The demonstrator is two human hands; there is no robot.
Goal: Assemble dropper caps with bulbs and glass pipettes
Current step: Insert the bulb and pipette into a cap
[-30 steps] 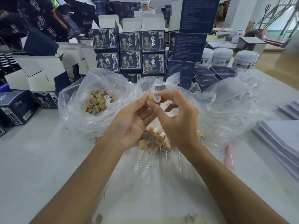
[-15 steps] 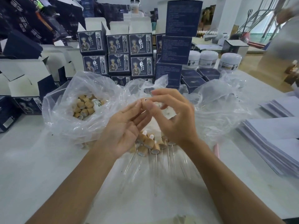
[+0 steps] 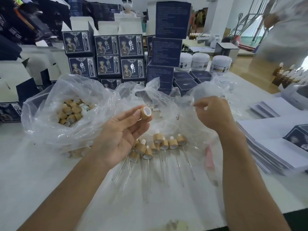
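Dropper cap (image 3: 146, 112), a short wood-toned cylinder with a white lining, sits pinched at the fingers (image 3: 133, 110) of the left hand (image 3: 120, 132), held above the tabletop (image 3: 33, 172) with its open end facing up. Left of it, a crinkled clear bag (image 3: 50, 114) holds loose caps (image 3: 70, 112). Below, finished droppers (image 3: 160, 145) with thin glass pipettes lie in a row. The right hand (image 3: 215, 112) is curled with its fingertips drawn together in a second clear bag (image 3: 208, 90); what it holds cannot be told.
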